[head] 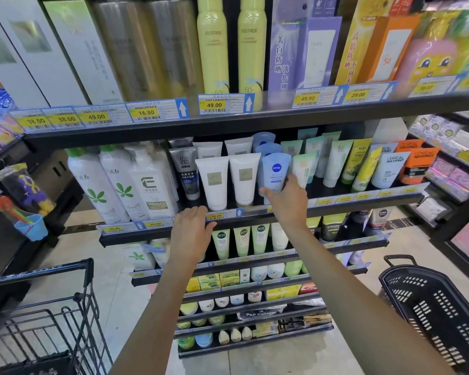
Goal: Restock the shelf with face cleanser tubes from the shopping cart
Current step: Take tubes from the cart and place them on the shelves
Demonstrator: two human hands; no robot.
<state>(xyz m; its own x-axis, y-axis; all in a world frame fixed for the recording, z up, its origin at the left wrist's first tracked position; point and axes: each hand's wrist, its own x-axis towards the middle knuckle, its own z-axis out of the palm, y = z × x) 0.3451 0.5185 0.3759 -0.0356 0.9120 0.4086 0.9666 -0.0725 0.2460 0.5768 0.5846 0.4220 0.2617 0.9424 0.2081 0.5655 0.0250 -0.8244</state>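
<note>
A pale blue Nivea cleanser tube [275, 169] stands cap-down at the front of its row on the middle shelf [363, 199]. My right hand [289, 197] grips the tube's lower end, thumb on its left and fingers on its right. Two more blue tubes stand behind it. Two white tubes [228, 182] stand just left of it. My left hand [191, 231] hangs in front of the shelf's rail, fingers loosely curled and holding nothing. The black shopping cart [52, 315] sits at the lower left; its contents are hidden.
Green, yellow and L'Oreal tubes [390, 169] fill the shelf to the right, tall white bottles [114, 182] to the left. Yellow spray cans [213, 47] stand on the shelf above. A black plastic basket [439, 315] sits on the floor at the lower right.
</note>
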